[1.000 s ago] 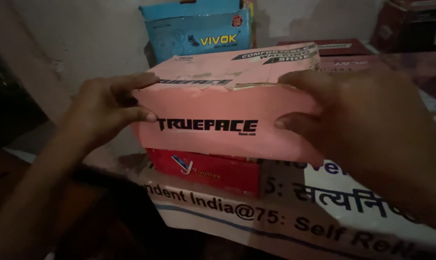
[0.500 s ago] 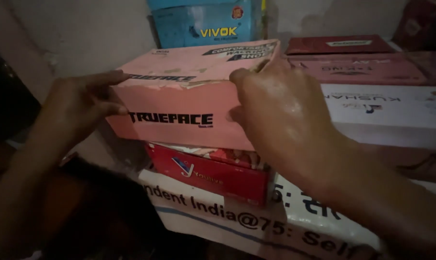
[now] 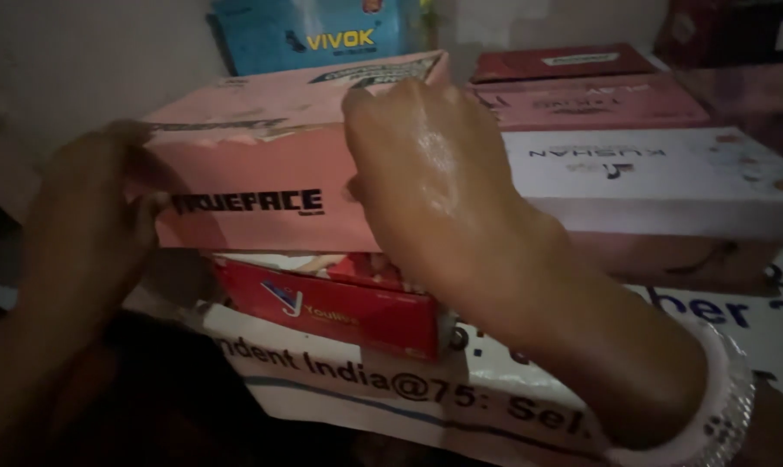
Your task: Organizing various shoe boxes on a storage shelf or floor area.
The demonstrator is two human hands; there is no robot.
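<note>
A pink cardboard box [image 3: 262, 164] with dark lettering sits on top of a red box [image 3: 340, 307] on a shelf. My left hand [image 3: 89, 225] grips the pink box's left end. My right hand [image 3: 426, 173] covers its right end, fingers curled over the lid's top edge. Both hands hold the box. A clear bangle [image 3: 712, 406] is on my right wrist.
A white box [image 3: 668, 177] lies right of the pink one, with pink [image 3: 599, 104] and dark red [image 3: 564, 62] boxes behind it. A blue box [image 3: 314, 35] stands at the back. The shelf is lined with printed newspaper [image 3: 391, 389]. A pale wall [image 3: 80, 69] is on the left.
The view has shifted left and closer. My right hand slid from the box's right side up over its front and top edge. The left hand keeps its hold on the left end.
</note>
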